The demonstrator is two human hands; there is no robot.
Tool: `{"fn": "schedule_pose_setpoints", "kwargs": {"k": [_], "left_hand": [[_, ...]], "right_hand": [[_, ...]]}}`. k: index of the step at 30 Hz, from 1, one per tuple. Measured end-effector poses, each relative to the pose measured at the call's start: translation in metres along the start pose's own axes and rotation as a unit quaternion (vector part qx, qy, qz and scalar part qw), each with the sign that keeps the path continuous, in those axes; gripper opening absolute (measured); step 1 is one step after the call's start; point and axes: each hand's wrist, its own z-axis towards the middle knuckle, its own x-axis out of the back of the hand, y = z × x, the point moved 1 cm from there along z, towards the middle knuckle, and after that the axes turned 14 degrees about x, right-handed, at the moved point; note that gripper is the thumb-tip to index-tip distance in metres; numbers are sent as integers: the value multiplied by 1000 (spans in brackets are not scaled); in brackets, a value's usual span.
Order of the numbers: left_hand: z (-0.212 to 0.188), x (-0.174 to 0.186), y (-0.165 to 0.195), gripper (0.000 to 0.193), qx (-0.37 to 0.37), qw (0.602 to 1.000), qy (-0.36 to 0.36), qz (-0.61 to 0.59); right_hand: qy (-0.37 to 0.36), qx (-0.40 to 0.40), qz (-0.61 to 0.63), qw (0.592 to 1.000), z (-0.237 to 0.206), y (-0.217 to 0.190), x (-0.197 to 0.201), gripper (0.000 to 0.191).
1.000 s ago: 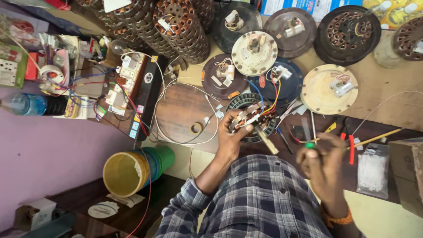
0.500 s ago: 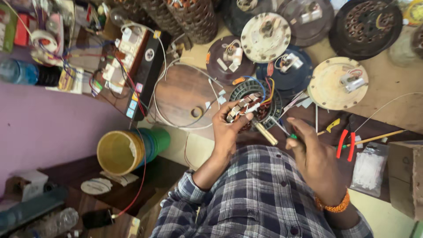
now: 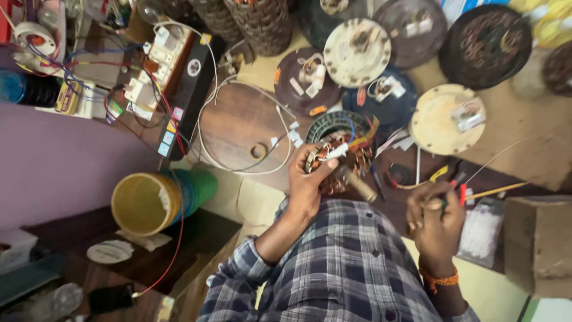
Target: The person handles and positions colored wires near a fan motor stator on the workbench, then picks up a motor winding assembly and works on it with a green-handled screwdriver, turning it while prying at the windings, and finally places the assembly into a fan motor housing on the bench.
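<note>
Left hand (image 3: 307, 182) gripping one wound motor stator (image 3: 339, 156), right hand (image 3: 435, 217) closed, seemingly around red-handled pliers (image 3: 460, 192)

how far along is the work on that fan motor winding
Done: the motor is out of any housing, copper coils and coloured leads exposed. In hand: left hand grips it; right hand holds a red-handled tool. Left: leads hang loose, covers lie apart.

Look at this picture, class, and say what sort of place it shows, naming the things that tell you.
Probably a small workshop for mending electric fans or motors. The left hand holds a motor winding with coloured wires, round motor covers lie over the bench, and a switch board trailing wires stands nearby.
</note>
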Motion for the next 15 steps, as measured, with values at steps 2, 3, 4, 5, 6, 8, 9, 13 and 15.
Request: {"fn": "schedule_pose_setpoints", "kwargs": {"k": [2,3,4,5,6,8,9,13,15], "left_hand": [[13,-9,-3,33,-81,996,21,23],[16,-13,-5,35,-109,992,30,63],[18,-15,-7,37,-135,985,40,104],[19,-17,-10,39,-159,975,49,147],[20,-19,-13,42,-175,971,36,157],[21,-20,-20,48,-202,963,11,178],[23,-20,-23,50,-207,961,-1,186],[28,-5,-24,64,-191,955,-106,200],[29,10,-15,71,-134,956,-181,189]], "right_hand": [[-33,-22,-5,999,11,1,-4,33],[-54,-37,-16,998,19,4,-8,38],[-72,-52,-26,996,26,8,-12,44],[-101,-49,-61,992,34,12,-17,44],[-126,-47,-96,986,42,18,-21,44],[-138,-55,-140,979,50,30,-27,40],[-128,-63,-148,979,51,37,-28,37],[-97,-98,-106,985,52,56,-20,34],[-112,-109,-103,982,51,60,-11,36]]}}
